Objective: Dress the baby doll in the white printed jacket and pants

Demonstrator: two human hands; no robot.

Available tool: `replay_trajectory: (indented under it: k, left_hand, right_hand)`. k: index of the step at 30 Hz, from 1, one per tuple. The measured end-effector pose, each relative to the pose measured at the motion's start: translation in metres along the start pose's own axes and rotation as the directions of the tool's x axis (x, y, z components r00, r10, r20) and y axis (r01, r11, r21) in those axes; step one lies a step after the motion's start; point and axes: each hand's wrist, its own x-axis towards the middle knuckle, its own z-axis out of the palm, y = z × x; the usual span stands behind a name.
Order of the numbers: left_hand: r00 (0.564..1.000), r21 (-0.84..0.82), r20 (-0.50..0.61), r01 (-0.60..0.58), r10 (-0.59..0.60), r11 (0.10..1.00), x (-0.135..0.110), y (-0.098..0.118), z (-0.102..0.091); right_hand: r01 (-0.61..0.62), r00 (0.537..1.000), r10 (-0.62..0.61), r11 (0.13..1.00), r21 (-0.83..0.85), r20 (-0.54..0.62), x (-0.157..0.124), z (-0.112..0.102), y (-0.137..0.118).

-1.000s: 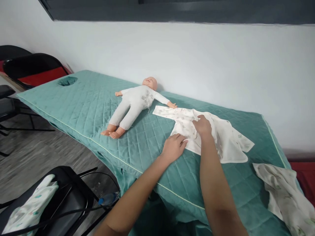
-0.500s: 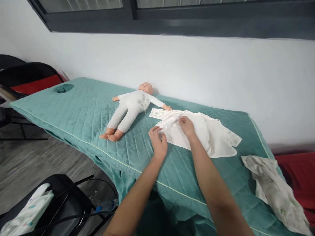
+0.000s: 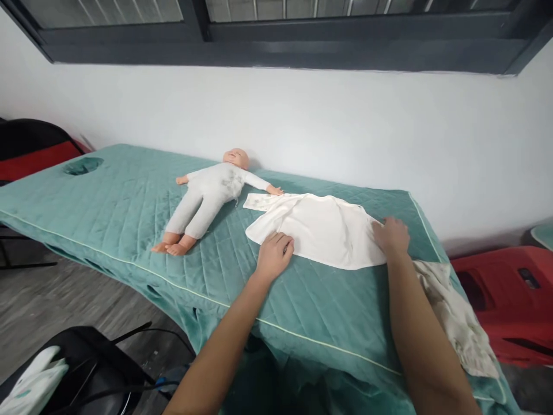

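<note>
A white baby garment [image 3: 322, 229] lies folded over on a teal quilted massage table [image 3: 129, 202]. My left hand [image 3: 274, 253] rests on its near left edge, fingers curled down onto the cloth. At the garment's right end, my right hand [image 3: 392, 236] presses flat on the fabric with its fingers stretched out. A baby doll [image 3: 207, 193] in a white suit lies on its back to the left, one arm touching the garment's sleeve.
A second crumpled patterned cloth [image 3: 453, 314] hangs at the table's right corner. A red plastic box [image 3: 501, 294] stands on the floor to the right. A black chair [image 3: 86, 369] holding a folded cloth [image 3: 32, 383] is at lower left. A white wall runs behind the table.
The garment has been folded over, so its plain side now shows. My right hand slid from the garment's middle to its right end. My left hand shifted onto the near left edge.
</note>
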Motion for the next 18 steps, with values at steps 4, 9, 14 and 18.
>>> replay_trajectory:
  k: [4, 9, 14, 18]
  left_hand:
    - [0.999, 0.087, 0.052, -0.002, -0.002, 0.996, 0.0, 0.001, 0.001]
    - [0.995, 0.136, 0.102, -0.02, 0.006, 0.991, -0.003, 0.009, 0.0]
    - [0.997, -0.022, -0.075, 0.033, -0.034, 0.999, 0.006, -0.023, -0.045]
    - [0.924, 0.078, -0.306, 0.263, -0.228, 0.962, 0.024, -0.103, -0.118]
  right_hand:
    - [0.011, 0.998, -0.006, 0.997, -0.074, 0.068, -0.001, 0.007, 0.0]
    - [-0.029, 0.999, 0.03, 0.999, -0.044, 0.017, -0.005, 0.0, 0.01]
    - [0.156, 0.963, -0.163, 0.987, -0.047, -0.214, -0.02, -0.007, -0.012]
    - [0.499, 0.856, -0.481, 0.865, 0.059, -0.187, -0.026, 0.003, -0.088]
